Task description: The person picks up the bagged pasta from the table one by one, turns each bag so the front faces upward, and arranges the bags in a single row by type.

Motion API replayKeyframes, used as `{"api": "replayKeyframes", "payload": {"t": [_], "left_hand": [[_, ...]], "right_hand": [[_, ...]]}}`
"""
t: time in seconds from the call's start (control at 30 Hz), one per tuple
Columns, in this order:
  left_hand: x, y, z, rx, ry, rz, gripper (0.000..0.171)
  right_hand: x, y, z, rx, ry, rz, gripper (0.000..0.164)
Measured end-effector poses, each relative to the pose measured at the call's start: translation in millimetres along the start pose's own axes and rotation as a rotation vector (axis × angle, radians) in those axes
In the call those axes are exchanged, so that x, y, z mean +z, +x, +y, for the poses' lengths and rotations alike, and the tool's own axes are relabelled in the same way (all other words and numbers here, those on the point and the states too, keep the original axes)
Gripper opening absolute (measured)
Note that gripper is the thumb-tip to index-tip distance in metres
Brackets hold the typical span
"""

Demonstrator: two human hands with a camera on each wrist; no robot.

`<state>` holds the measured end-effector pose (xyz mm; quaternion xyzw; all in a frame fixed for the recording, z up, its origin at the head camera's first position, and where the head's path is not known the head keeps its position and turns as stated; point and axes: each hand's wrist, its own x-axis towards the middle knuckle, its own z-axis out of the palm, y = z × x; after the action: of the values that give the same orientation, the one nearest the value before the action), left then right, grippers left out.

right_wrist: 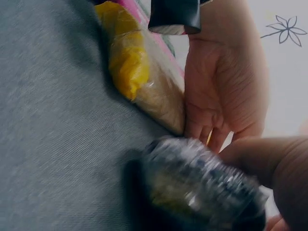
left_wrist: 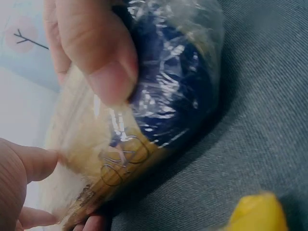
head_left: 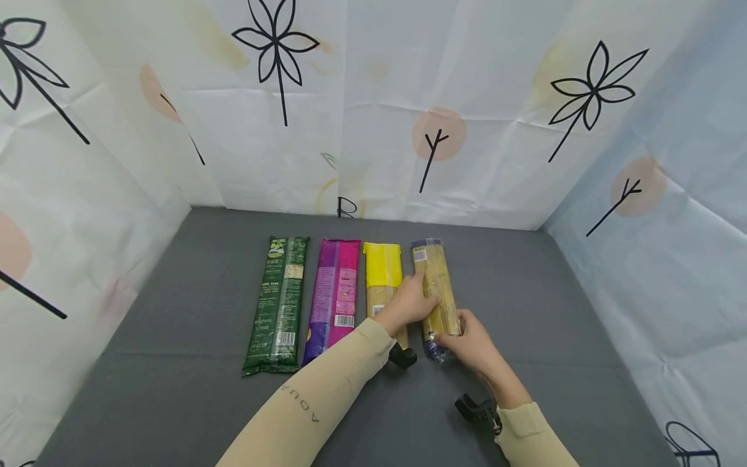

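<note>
Head view: a person has both bare hands on the blue-ended clear pack [head_left: 439, 282], rightmost of four long packs on the grey cloth [head_left: 583, 389]. Contents pale yellow, barcode label near the far end. Left hand [head_left: 411, 303] grips it from the left side about midway, thumb and index on the plastic; left wrist view has its fingers bent against the side and underneath, slightly apart. Right hand [head_left: 475, 344] pinches the near end at the right edge: thumb on top by the dark-blue part, other fingers mostly hidden behind, so their spacing can't be told. Near end crinkled and shiny. Can't tell whether the pack lies fully flat on the cloth.

To its left, in a row: yellow pack [head_left: 383, 263], purple-and-pink pack [head_left: 335, 292], green pack [head_left: 277, 298] at far left. Left arm crosses above the near parts of the yellow and purple-and-pink ones. Beige sleeves [head_left: 315, 402], dark lettering on the left one. Black wrist device [head_left: 478, 410] on the right wrist, another on the left. White backdrop [head_left: 373, 78] behind, printed with line flowers and peach circles.
</note>
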<state>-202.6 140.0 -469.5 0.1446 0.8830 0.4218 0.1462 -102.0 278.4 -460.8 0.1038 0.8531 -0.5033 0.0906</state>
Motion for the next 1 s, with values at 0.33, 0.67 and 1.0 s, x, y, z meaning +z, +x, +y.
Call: {"api": "replayKeyframes", "payload": {"t": [0.33,0.67,1.0], "left_hand": [[1.3,-2.7,3.1,0.012,0.002,0.022,0.068],[-14.6,-9.8,9.6,0.040,-0.136,0.071,0.073],[-33.1,-16.7,2.0,0.066,-0.342,0.058,0.074]], "right_hand": [[9.9,-3.4,9.6,-0.045,0.172,-0.016,0.051],[11.3,-7.2,-5.3,-0.128,0.066,0.062,0.053],[19.8,-16.5,-23.1,-0.206,-0.199,0.158,0.056]]}}
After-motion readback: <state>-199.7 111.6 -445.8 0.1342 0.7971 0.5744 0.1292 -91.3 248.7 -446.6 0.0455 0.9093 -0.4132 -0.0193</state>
